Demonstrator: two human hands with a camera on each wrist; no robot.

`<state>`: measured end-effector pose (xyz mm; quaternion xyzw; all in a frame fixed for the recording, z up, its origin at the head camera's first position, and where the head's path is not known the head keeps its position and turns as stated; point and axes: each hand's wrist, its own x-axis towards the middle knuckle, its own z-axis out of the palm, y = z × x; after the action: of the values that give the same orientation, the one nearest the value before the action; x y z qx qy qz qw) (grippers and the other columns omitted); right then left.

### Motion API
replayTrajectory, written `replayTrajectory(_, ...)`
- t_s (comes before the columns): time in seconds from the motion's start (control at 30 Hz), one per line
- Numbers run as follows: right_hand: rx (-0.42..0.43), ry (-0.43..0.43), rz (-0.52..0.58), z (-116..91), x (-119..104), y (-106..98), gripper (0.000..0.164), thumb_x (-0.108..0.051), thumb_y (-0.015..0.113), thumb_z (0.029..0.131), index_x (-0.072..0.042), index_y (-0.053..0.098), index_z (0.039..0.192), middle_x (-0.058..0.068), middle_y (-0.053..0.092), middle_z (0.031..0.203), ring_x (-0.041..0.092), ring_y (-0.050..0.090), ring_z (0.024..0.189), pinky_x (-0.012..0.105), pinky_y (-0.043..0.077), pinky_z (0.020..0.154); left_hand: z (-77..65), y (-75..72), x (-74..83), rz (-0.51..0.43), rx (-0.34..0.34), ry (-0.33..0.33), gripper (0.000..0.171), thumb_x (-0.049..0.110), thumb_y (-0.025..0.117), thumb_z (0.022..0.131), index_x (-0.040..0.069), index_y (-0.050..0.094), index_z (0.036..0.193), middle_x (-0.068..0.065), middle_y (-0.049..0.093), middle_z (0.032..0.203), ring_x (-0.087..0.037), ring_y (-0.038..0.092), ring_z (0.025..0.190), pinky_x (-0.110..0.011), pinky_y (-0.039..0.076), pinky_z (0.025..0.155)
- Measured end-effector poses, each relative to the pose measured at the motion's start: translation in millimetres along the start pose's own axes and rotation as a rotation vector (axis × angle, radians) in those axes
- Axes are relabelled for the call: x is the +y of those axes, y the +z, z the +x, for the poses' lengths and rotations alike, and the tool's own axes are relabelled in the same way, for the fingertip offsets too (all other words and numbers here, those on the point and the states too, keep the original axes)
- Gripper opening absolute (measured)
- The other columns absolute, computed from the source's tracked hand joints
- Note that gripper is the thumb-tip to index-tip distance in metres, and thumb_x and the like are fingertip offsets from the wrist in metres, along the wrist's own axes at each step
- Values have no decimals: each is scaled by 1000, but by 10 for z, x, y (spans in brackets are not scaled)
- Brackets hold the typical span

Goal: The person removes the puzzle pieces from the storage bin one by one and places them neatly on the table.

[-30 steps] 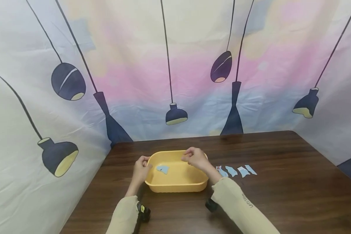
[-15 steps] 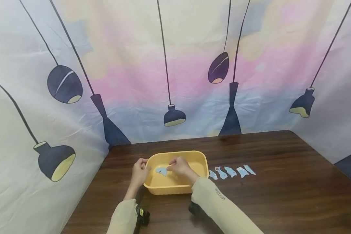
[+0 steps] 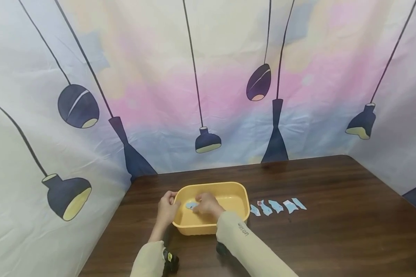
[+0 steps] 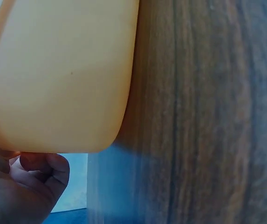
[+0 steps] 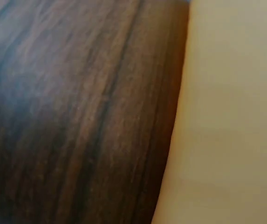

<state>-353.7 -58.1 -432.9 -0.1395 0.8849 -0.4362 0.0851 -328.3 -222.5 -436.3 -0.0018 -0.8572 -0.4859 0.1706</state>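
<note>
A yellow plastic basin (image 3: 231,223) stands on the brown table, nearest the person. My left hand (image 3: 167,212) grips its left rim, thumb over the edge and fingers curled outside; the left wrist view shows the left hand (image 4: 26,186) at the basin's wall (image 4: 63,79). Inside, a light blue torn paper piece (image 3: 190,205) lies on the floor of the basin at the left. My right hand (image 3: 208,204) reaches in, its fingers over the right part of that piece. Whether they pinch it is hidden. Only the basin's outer wall (image 5: 231,112) and table show in the right wrist view.
Right of the basin lies a row of several light blue paper pieces, from a small one (image 3: 255,210) beside the wall to a narrow strip (image 3: 299,203). The wood-grain table (image 3: 332,231) extends to the right. A fabric backdrop (image 3: 228,96) with printed lamps hangs behind.
My right hand has moved left and down from the basin's right rim to the paper piece inside, now covering part of it. The left hand keeps its grip on the rim.
</note>
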Motion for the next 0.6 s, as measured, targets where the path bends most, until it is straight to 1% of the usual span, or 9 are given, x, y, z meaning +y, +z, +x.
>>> replayTrajectory(0.07,2,-14,-82,-20,-4,13,43,-12,77,79,0,66,119,19,60,128,35,53,115,45,47,96,-12,11,5,-5,3,-1,30,-7,57,81,-10,62,111,4,30,61,-3,28,52,-18,27,50)
replayTrajectory(0.17,6,-28,-177,-30,-8,27,34,-15,77,80,-6,70,112,19,58,127,35,48,115,47,46,94,-18,24,9,-5,8,-4,30,-8,57,81,-10,62,111,4,30,61,-4,28,52,-18,27,49)
replayTrajectory(0.27,17,-25,-186,-19,-3,49,27,-14,76,80,-8,72,106,18,58,125,36,47,117,47,46,93,-24,22,10,15,19,-6,31,-8,57,81,-10,62,111,4,30,61,-5,29,53,-18,27,50)
replayTrajectory(0.37,24,-25,-182,-13,-6,51,26,-12,76,80,-7,71,105,17,58,124,34,47,117,43,47,90,-16,20,15,38,35,-11,31,-8,57,80,-9,62,110,3,31,62,-6,30,55,-19,28,51)
replayTrajectory(0.43,17,-28,-172,-21,-11,27,28,-8,76,79,-5,69,106,16,59,122,31,50,109,41,47,84,-7,17,23,44,39,-11,30,-8,58,80,-9,63,110,3,32,63,-7,31,55,-19,29,52)
replayTrajectory(0.5,-9,-41,-165,-42,-17,-16,27,-6,75,80,-4,66,105,15,61,118,27,53,99,38,47,80,-4,12,31,42,36,-10,30,-7,58,81,-9,63,110,3,32,63,-7,32,55,-19,29,52)
replayTrajectory(0.6,-70,-75,-140,-91,-9,-95,25,-4,74,81,-3,63,104,14,64,111,21,54,85,34,48,75,-8,3,31,37,37,-2,30,-8,58,80,-10,62,110,3,32,62,-6,31,54,-19,29,51)
